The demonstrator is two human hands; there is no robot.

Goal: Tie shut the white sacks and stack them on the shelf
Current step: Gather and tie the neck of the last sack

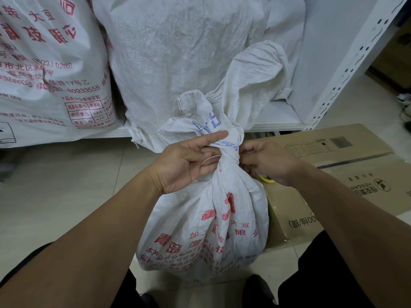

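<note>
A white woven sack (206,230) with red print stands on the floor between my knees, its neck gathered and twisted. My left hand (186,161) presses against the left side of the neck, fingers spread, with a thin pale tie (211,158) lying across them. My right hand (266,161) pinches the neck from the right side. The loose top of the sack (244,90) flares up above both hands. Two filled white sacks, one with red print (49,70) and one plain (178,52), stand on the low white shelf (275,126) behind.
A flattened brown cardboard box (333,174) lies on the floor at my right, touching the sack. A yellow ring-shaped item (265,178) shows just under my right hand. The shelf's white perforated upright (347,70) rises at right. Pale tiled floor (62,192) spreads to the left.
</note>
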